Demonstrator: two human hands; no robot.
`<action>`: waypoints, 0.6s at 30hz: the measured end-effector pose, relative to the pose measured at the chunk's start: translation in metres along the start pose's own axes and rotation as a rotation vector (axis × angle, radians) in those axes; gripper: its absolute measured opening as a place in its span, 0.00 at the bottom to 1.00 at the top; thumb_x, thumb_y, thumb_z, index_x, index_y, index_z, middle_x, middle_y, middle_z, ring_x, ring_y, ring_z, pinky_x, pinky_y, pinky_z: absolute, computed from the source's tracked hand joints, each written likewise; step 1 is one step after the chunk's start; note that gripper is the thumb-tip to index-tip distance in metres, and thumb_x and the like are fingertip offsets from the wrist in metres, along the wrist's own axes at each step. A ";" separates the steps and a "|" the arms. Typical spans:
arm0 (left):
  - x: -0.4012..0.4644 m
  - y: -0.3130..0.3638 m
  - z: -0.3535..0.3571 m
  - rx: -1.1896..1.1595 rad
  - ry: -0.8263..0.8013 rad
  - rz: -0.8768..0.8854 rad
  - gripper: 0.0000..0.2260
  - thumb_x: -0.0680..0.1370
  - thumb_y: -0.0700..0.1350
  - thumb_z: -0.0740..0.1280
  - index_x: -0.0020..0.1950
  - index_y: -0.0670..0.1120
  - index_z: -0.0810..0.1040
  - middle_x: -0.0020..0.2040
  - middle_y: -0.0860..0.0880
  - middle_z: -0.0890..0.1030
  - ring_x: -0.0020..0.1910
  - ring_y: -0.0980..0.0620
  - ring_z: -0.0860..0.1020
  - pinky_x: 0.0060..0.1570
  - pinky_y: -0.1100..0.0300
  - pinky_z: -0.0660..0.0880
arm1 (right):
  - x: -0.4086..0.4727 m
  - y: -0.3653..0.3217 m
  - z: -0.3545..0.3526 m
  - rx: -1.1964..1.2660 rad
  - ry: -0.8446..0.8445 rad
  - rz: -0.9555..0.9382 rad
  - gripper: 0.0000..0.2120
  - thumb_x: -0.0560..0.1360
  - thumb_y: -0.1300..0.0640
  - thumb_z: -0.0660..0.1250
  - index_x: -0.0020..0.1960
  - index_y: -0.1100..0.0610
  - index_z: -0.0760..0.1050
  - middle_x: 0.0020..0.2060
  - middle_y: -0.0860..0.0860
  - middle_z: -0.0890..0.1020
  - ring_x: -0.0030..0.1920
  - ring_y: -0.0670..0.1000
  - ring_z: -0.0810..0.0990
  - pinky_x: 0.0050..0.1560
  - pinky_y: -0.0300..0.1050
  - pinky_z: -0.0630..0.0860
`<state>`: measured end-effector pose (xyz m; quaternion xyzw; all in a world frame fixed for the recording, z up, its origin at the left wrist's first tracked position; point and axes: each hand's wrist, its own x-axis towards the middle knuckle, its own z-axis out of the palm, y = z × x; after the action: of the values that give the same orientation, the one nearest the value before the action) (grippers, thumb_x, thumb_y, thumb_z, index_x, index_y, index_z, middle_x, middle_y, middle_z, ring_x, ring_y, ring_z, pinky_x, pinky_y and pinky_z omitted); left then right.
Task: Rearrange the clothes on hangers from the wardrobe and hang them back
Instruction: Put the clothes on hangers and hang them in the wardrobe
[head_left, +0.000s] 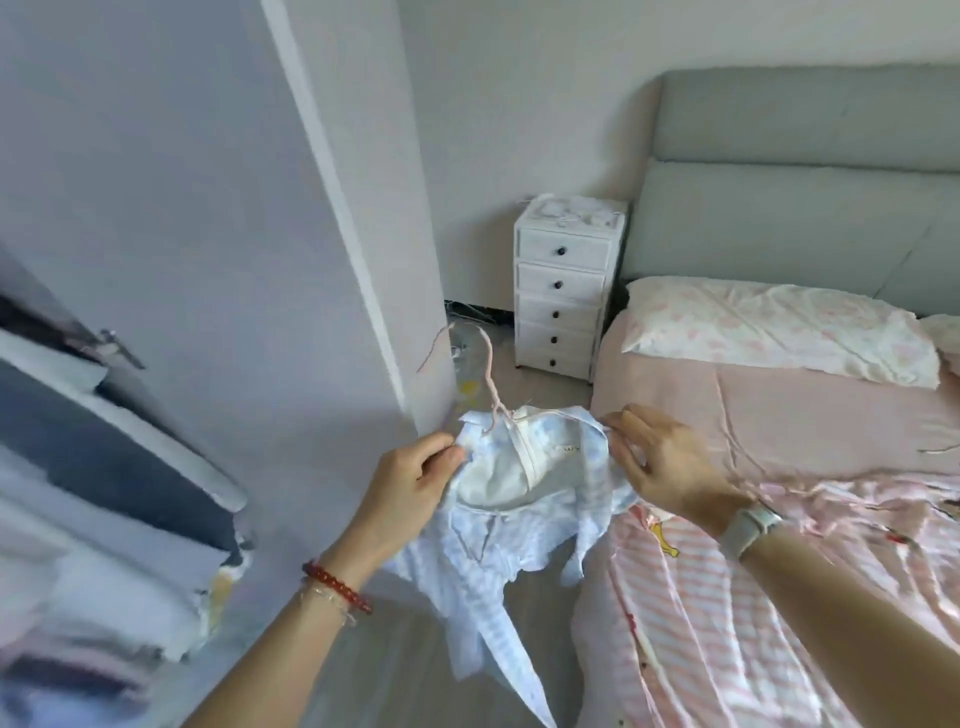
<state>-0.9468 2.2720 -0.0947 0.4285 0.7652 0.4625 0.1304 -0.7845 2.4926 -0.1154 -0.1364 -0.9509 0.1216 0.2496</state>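
Blurred folded clothes on the wardrobe shelves (104, 467) are noted at lower left. At frame centre, the pale blue-and-white checked cotton garment (498, 499) is held on a thin pink hanger (491, 384). The left hand (410, 483) pinches one shoulder, the right hand (660, 457) the other. Both shoulders should be seated evenly before rehanging, in judgement; the pink-sheeted bed (779, 415) lies right.

Bare forearms; red bead bracelet (336, 585) on L wrist, white watch (748, 530) on R.
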 end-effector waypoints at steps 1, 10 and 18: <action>-0.016 -0.010 -0.011 0.011 0.014 -0.039 0.14 0.78 0.40 0.63 0.34 0.35 0.68 0.29 0.46 0.64 0.29 0.57 0.62 0.30 0.64 0.60 | -0.004 -0.015 0.013 0.001 -0.024 -0.026 0.19 0.78 0.47 0.51 0.47 0.58 0.76 0.35 0.53 0.78 0.33 0.56 0.78 0.29 0.44 0.73; -0.176 -0.097 -0.143 0.117 0.408 -0.320 0.13 0.74 0.51 0.61 0.32 0.48 0.66 0.25 0.54 0.68 0.28 0.60 0.67 0.32 0.68 0.64 | -0.014 -0.203 0.084 0.208 -0.318 -0.415 0.09 0.78 0.47 0.52 0.48 0.49 0.69 0.38 0.44 0.75 0.33 0.47 0.74 0.26 0.38 0.69; -0.301 -0.123 -0.259 0.180 0.796 -0.409 0.08 0.79 0.47 0.61 0.44 0.43 0.74 0.37 0.44 0.75 0.36 0.64 0.73 0.38 0.68 0.68 | 0.006 -0.388 0.125 0.630 -0.532 -0.441 0.12 0.78 0.54 0.60 0.37 0.58 0.70 0.24 0.42 0.69 0.27 0.43 0.67 0.31 0.31 0.62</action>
<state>-0.9863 1.8584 -0.1152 0.0671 0.8617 0.4877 -0.1228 -0.9296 2.1118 -0.1020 0.1871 -0.9050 0.3793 0.0462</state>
